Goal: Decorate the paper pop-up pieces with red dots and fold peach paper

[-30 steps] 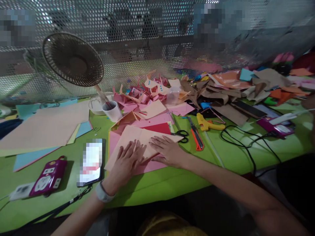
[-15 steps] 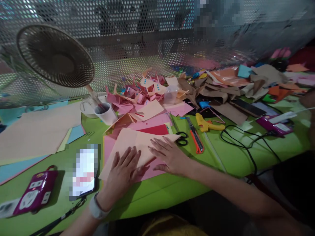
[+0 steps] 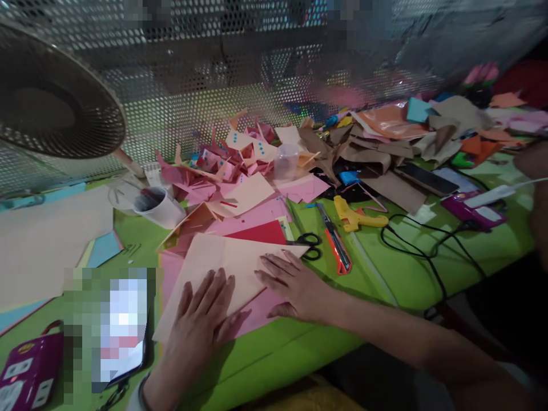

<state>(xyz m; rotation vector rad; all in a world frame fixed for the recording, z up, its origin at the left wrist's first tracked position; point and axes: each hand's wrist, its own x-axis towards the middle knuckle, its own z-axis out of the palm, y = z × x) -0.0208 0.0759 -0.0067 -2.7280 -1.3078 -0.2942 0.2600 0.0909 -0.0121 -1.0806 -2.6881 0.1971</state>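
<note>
Folded sheet: a peach paper sheet [image 3: 222,265] lies flat near the front edge of the green tabletop [image 3: 398,274], on top of pink sheets [image 3: 261,311], its long fold running from the front left toward the scissors.
Left hand: the left hand [image 3: 201,325] lies palm down on the sheet's near left part, fingers spread and flat; it grasps nothing, only presses.
Right hand: the right hand [image 3: 295,282] rests flat at the sheet's right side, fingertips on the slanted edge, thumb on the pink paper beneath; it also grips nothing.
Step in hand: by my reading, a diagonal fold is being pressed flat.
Next move calls for: firm, even pressure along the crease while the other hand pins the sheet so it does not slide on the slick pink layer.
Just beyond: black-handled scissors [image 3: 309,247] touch the sheet's far right tip; an orange utility knife [image 3: 336,242] and a yellow glue gun [image 3: 355,216] lie to the right, apart from the hands.
Middle of the tabletop: a heap of folded pink and peach pieces [image 3: 240,162], a white cup [image 3: 158,206] to its left.
Left edge: a phone [image 3: 124,337], a purple power strip [image 3: 23,371], large peach sheets [image 3: 47,240].
Right side: black cable [image 3: 428,245], brown paper scraps [image 3: 377,160].
Room: a fan [image 3: 51,114] at the far left, perforated metal panel [image 3: 257,85] behind the table.
</note>
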